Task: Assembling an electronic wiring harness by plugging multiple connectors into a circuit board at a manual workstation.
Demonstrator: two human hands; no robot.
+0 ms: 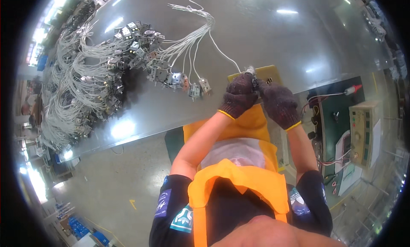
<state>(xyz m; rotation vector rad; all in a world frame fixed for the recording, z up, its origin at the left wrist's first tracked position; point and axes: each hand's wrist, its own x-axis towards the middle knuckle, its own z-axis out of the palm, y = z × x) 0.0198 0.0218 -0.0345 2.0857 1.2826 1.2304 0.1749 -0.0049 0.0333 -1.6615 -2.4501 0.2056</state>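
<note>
My left hand (pixel 240 93), in a dark knitted glove with a yellow cuff, is closed on a small silvery metal part (pixel 250 70) with a white wire (pixel 223 51) running from it. Right beside it is my right hand (pixel 279 102), gloved alike, its fingers curled in against the left ones; whatever they grip is hidden. Both hands are over a yellow-brown pad (pixel 270 70) near the table's front edge. Left of them lie a few wired metal parts (pixel 205 85), their white wires gathered in a bundle (pixel 200 29).
A large heap of similar metal parts (pixel 136 46) with white wires (pixel 72 76) covers the left of the grey metal table (pixel 265 29). At right, a green-topped surface (pixel 331 119) holds a beige instrument box (pixel 361 134), cables and a red-tipped probe (pixel 352 90).
</note>
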